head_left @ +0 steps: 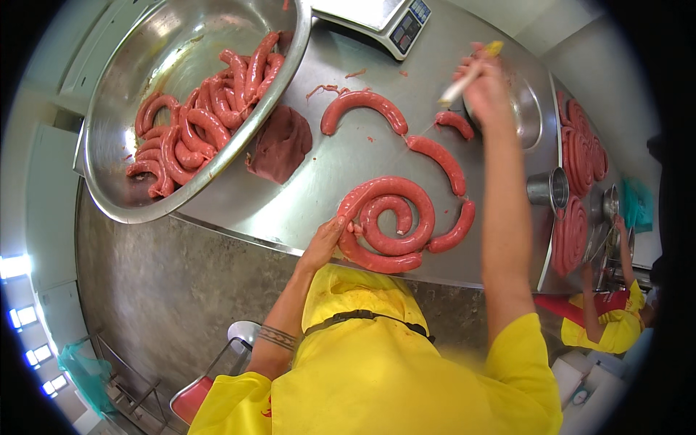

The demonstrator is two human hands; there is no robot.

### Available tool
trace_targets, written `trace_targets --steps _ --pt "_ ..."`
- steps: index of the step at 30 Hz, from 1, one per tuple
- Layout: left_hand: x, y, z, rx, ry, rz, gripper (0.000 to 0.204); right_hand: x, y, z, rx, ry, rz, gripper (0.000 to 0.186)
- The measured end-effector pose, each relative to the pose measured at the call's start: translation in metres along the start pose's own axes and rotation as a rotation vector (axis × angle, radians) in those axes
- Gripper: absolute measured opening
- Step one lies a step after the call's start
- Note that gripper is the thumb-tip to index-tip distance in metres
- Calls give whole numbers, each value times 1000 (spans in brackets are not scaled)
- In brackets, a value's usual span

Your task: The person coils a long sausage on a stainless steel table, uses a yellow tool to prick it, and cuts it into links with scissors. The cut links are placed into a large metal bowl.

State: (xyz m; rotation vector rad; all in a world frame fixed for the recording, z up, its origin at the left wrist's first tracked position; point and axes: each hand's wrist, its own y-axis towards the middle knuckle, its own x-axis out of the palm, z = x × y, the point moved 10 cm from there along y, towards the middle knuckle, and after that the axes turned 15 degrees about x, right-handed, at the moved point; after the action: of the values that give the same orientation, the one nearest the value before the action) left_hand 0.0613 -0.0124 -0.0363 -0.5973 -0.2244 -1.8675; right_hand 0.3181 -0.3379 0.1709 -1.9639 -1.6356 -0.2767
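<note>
My left hand (330, 235) grips the long coiled sausage (419, 217) on the steel table (293, 203) near its front edge. My right hand (484, 87) is raised at the upper right, closed on a white and yellow tool (459, 89), maybe a knife, above a short sausage link (455, 123). More tied links, a curved one (362, 101) and a middle one (442, 159), lie between my hands. A piece of casing scrap (326, 90) lies beside them.
A steel bowl (116, 174) of sausages fills the left, near dark red material (279, 145) and a scale (370, 14). At right are a round basin (525, 109), steel pot (544, 188), coiled sausages (580, 145) and a co-worker in yellow (609, 326).
</note>
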Motion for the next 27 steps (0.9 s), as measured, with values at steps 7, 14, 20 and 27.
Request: trace_targets --steps 7,14,20,27 --pt "23 1 -10 -124 -209 -202 37 -166 -158 -117 -63 -172 154 39" --pt "48 10 1 53 -615 -366 31 -297 -317 3 348 -317 440 41" --pt "-19 -2 -16 -42 147 440 26 -224 -322 172 659 -1185 250 34" --pt "24 -18 76 545 1455 155 28 111 -197 237 -60 -1650 -535 34"
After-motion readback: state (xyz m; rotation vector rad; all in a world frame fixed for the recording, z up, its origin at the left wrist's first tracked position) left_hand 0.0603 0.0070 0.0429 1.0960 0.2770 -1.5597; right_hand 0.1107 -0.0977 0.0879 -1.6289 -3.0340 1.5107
